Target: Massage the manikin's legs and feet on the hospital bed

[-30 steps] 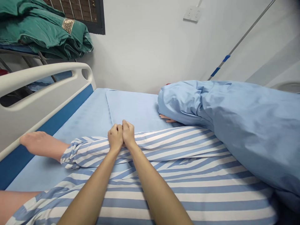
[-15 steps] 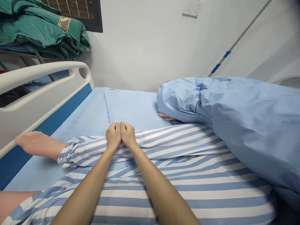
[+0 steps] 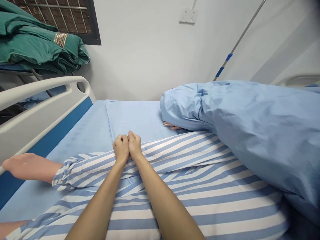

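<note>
My left hand (image 3: 121, 147) and my right hand (image 3: 134, 144) are both closed into fists, side by side and touching, with the knuckles up. Nothing shows sticking out of either one. They rest at or just over the far leg of blue-and-white striped trousers (image 3: 183, 146), near its far edge; whether they press on the cloth I cannot tell. A lying figure wears the trousers. Its bare far foot (image 3: 27, 166) points left, and the near ankle (image 3: 12, 228) is partly cut off. A light blue quilt (image 3: 245, 123) covers the figure's upper part, with some fingertips (image 3: 171, 125) showing under its edge.
The bed's light blue sheet (image 3: 135, 115) runs back to a white wall. A white and blue footboard (image 3: 42, 110) stands at the left, with folded green bedding (image 3: 45, 45) behind it. A pole with blue clips (image 3: 228, 56) leans at the right, and a socket (image 3: 188, 15) is on the wall.
My view has tilted up and turned a little to the right, so the surroundings sit lower and further left. Both fists stay together over the far leg, their knuckles tipped slightly more upward.
</note>
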{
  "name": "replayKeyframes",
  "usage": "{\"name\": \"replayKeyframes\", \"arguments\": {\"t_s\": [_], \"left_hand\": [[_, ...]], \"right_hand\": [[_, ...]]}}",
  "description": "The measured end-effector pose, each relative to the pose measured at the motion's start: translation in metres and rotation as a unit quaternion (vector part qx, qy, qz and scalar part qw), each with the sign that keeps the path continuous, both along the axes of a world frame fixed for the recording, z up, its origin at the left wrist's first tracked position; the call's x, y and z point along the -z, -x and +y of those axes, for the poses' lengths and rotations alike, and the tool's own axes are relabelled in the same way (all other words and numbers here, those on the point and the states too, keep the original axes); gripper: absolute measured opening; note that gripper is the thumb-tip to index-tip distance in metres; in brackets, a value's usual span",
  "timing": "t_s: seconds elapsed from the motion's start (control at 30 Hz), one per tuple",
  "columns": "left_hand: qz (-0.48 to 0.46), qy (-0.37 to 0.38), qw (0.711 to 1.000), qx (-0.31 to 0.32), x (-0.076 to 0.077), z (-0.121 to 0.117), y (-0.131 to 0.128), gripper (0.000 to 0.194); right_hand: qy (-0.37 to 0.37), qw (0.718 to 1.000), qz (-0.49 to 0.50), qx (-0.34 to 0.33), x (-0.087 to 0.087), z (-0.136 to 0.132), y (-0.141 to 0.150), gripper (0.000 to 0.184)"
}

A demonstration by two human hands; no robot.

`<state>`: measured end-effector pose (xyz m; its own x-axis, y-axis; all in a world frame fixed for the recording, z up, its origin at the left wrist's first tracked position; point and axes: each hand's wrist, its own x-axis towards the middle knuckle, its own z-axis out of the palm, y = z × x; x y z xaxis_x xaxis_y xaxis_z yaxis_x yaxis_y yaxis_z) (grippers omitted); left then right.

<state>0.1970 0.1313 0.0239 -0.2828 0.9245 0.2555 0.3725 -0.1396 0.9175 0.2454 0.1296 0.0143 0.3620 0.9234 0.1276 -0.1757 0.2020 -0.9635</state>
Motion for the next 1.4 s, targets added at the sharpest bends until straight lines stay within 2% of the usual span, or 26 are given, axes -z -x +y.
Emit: {"name": "replayKeyframes", "arguments": {"t_s": [0.1, 0.27, 0.4, 0.47, 0.53, 0.6, 0.8, 0.9, 1.03, 1.17, 1.27, 1.33, 1.4], "left_hand": [[0.046, -0.013, 0.999, 0.007, 0.009, -0.003, 0.001, 0.031], [0.066, -0.013, 0.998, 0.007, 0.009, -0.002, 0.003, 0.031], [0.080, -0.005, 0.997, 0.008, 0.011, 0.000, 0.004, 0.030], [0.083, -0.010, 0.996, 0.011, 0.012, 0.000, 0.005, 0.030], [0.094, -0.012, 0.995, 0.016, 0.013, 0.000, 0.005, 0.032], [0.114, -0.010, 0.993, 0.021, 0.014, -0.001, 0.004, 0.032], [0.133, -0.021, 0.991, 0.020, 0.014, -0.002, 0.000, 0.031], [0.131, -0.023, 0.991, 0.026, 0.015, -0.001, 0.000, 0.032], [0.118, -0.017, 0.992, 0.042, 0.013, 0.000, -0.001, 0.032], [0.050, 0.001, 0.998, 0.048, -0.002, 0.006, -0.013, 0.030], [-0.073, -0.004, 0.996, 0.051, -0.012, 0.011, -0.027, 0.027], [-0.134, 0.004, 0.990, 0.033, -0.012, 0.011, -0.035, 0.025], [-0.105, 0.000, 0.994, 0.008, -0.006, 0.008, -0.038, 0.027]], "right_hand": [[-0.005, 1.000, 0.003, 0.006, 0.004, 0.002, -0.001, 0.034], [-0.007, 1.000, -0.017, 0.002, 0.010, 0.004, 0.001, 0.035], [0.034, 0.996, -0.078, 0.004, 0.001, 0.004, -0.002, 0.034], [0.048, 0.982, -0.184, -0.001, -0.008, 0.003, -0.007, 0.036], [0.025, 0.951, -0.307, -0.006, -0.017, 0.002, -0.016, 0.038], [-0.007, 0.924, -0.383, -0.005, -0.019, 0.000, -0.024, 0.040], [0.010, 0.906, -0.424, 0.005, 0.004, -0.003, -0.034, 0.039], [0.007, 0.908, -0.418, 0.011, 0.010, -0.002, -0.033, 0.040], [-0.002, 0.927, -0.375, 0.014, 0.009, -0.001, -0.034, 0.040], [-0.026, 0.961, -0.274, 0.008, 0.007, 0.002, -0.037, 0.041], [-0.031, 0.984, -0.174, -0.015, 0.007, 0.006, -0.040, 0.040], [-0.023, 0.992, -0.119, -0.033, 0.007, 0.008, -0.042, 0.039], [-0.017, 0.996, -0.076, -0.037, 0.007, 0.009, -0.044, 0.038]]}}
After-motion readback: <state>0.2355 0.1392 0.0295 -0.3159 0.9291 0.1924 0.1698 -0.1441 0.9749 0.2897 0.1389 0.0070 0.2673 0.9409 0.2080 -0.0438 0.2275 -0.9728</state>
